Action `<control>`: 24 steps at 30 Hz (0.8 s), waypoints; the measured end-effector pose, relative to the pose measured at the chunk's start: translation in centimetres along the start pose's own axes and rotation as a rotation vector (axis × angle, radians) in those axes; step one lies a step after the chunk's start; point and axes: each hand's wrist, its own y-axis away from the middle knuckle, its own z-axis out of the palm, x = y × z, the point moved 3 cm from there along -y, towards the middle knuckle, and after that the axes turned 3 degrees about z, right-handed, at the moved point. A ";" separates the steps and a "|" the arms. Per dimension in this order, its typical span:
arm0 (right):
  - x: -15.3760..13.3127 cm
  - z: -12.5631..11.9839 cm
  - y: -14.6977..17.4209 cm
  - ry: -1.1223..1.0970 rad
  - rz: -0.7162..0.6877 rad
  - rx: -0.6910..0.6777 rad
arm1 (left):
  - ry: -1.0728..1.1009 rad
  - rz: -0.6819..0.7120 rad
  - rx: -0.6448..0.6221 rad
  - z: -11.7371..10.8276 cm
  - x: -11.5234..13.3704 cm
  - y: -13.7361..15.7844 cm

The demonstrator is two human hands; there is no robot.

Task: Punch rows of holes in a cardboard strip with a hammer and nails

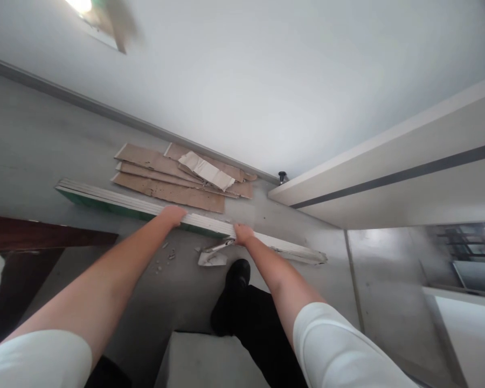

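A long stack of plasterboard strips [210, 221], white at the edges and green on the near side, stands low over the grey floor. My left hand [173, 215] is closed over its upper edge near the middle. Farther right, my right hand [242, 234] grips the same stack, its thumb side toward the left hand; the undersides of both hands are hidden. Just below my right hand lies a pale broken piece [212, 257] with a narrow light-coloured part reaching toward the stack. Whether that part touches my right hand, I cannot tell.
Brown paper-faced strips [170, 191] lie piled by the white wall [242, 97]. Small crumbs [171, 254] are scattered near my black shoe [238, 272]. An open door [380, 172] stands at right, by a doorstop [282, 177]. Dark reddish boards [44, 233] lie at left.
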 end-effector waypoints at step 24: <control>-1.5 7.6 2.8 -0.857 1.056 0.040 | -0.021 -0.098 0.324 2.2 3.2 1.5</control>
